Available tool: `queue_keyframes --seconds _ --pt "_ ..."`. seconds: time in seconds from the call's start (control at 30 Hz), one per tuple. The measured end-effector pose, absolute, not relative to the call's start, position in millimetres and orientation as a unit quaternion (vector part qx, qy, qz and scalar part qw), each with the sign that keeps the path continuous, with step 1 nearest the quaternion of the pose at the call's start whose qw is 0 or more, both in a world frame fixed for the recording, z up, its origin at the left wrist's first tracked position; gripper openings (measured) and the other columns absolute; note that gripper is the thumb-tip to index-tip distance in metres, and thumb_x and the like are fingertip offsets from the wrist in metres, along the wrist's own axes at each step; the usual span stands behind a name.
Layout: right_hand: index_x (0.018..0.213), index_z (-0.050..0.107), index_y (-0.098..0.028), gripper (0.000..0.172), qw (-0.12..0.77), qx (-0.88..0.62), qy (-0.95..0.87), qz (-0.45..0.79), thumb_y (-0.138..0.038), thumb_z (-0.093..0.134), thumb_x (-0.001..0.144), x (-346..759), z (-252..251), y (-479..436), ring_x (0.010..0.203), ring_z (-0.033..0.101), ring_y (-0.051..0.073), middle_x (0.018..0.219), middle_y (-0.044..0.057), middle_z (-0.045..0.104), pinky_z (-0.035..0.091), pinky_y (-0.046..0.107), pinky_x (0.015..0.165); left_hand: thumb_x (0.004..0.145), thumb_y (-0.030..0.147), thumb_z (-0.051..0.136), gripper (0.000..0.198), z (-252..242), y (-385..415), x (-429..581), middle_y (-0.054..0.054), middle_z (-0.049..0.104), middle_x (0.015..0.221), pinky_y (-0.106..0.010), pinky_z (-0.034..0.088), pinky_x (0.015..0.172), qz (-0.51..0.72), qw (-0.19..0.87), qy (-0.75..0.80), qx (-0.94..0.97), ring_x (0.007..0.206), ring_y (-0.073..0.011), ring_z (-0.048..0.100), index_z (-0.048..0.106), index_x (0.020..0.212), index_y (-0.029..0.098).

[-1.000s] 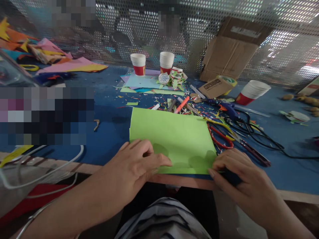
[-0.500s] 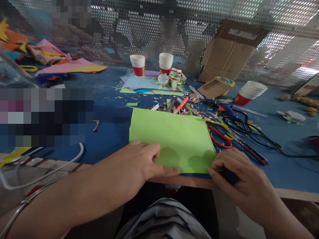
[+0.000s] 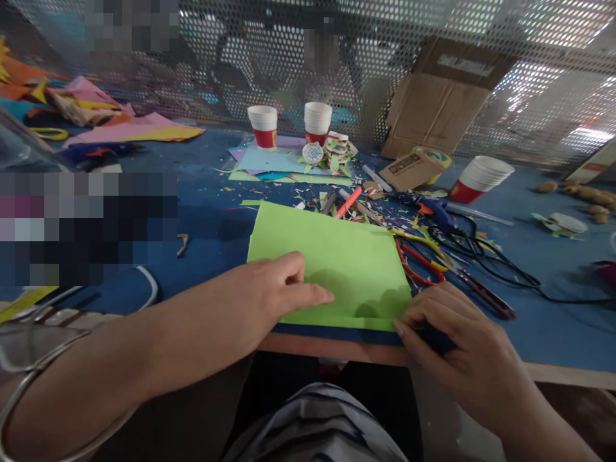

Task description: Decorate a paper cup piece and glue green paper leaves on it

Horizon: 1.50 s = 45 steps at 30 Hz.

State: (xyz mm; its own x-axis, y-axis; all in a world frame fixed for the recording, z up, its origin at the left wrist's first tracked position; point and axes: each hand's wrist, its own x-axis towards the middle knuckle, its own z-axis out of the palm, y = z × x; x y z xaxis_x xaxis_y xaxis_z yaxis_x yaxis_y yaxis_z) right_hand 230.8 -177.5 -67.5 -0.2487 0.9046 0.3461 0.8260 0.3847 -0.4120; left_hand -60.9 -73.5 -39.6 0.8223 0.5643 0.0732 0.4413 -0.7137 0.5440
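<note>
A light green sheet of paper [image 3: 346,256] lies at the near edge of the blue table, with a narrow strip or crease along its near side. On the paper's left part rests my left hand [image 3: 274,289], its thumb stretched out over the sheet and its other fingers partly curled. My right hand [image 3: 457,333] pinches the paper's near right corner between thumb and fingers. Just beyond that hand lie red-handled scissors [image 3: 423,268] and yellow-handled scissors [image 3: 423,239], partly overlapping.
Paper scraps and markers, one orange marker [image 3: 348,203] among them, litter the table behind the sheet. A blue glue gun [image 3: 436,210] with black cord lies right. Stacked paper cups [image 3: 262,119], a cardboard box [image 3: 433,102] and coloured paper [image 3: 139,128] stand or lie farther back.
My left hand has lifted its thumb off the paper's near edge and shifted slightly up and left. The near strip of the sheet now shows. My right hand keeps its pinch at the corner.
</note>
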Motion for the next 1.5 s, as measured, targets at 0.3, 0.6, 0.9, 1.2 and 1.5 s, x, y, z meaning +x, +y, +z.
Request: queue_keyframes --seconds 0.3,0.6,0.9,1.2,1.5 --pt "0.082 0.054 -0.024 0.016 0.271 -0.553 -0.785 0.066 -0.018 0.060 0.096 232 -71 -178 0.079 0.054 0.020 0.081 0.002 0.061 0.044 0.038 0.073 0.096 0.007 0.048 0.056 -47 -76 -72 -0.002 0.056 0.108 -0.031 0.041 0.090 0.120 0.086 0.213 0.966 0.096 -0.0171 0.052 0.057 0.138 0.044" --pt "0.086 0.053 -0.023 0.015 0.279 -0.553 -0.781 0.073 -0.016 0.062 0.095 233 -74 -181 0.083 0.052 0.020 0.084 0.002 0.060 0.043 0.038 0.075 0.096 0.011 0.050 0.059 -53 -72 -74 -0.003 0.058 0.105 -0.035 0.036 0.087 0.069 0.061 0.149 0.985 0.093 -0.0213 0.049 0.054 0.142 0.047" --pt "0.086 0.053 -0.023 0.015 0.274 -0.555 -0.783 0.069 -0.015 0.062 0.095 235 -73 -182 0.083 0.053 0.019 0.084 0.002 0.060 0.044 0.037 0.075 0.095 0.010 0.046 0.069 -52 -74 -71 -0.003 0.058 0.110 -0.035 0.037 0.089 0.052 0.031 0.149 0.987 0.094 -0.0221 0.048 0.044 0.149 0.053" --pt "0.088 0.058 -0.023 0.011 0.289 -0.554 -0.778 0.071 -0.017 0.062 0.096 240 -75 -187 0.086 0.054 0.018 0.087 0.002 0.061 0.045 0.034 0.076 0.093 0.007 0.050 0.081 -51 -78 -63 -0.004 0.052 0.108 -0.035 0.039 0.087 0.006 -0.010 0.155 0.988 0.092 -0.0219 0.047 0.029 0.157 0.052" --pt "0.082 0.055 -0.023 0.017 0.281 -0.570 -0.770 0.053 -0.021 0.061 0.097 238 -73 -185 0.080 0.053 0.018 0.080 0.001 0.059 0.043 0.034 0.071 0.095 0.013 0.049 0.076 -41 -82 -36 -0.006 0.057 0.105 -0.039 0.037 0.080 -0.052 -0.088 0.157 0.982 0.089 -0.0249 0.053 0.028 0.157 0.051"
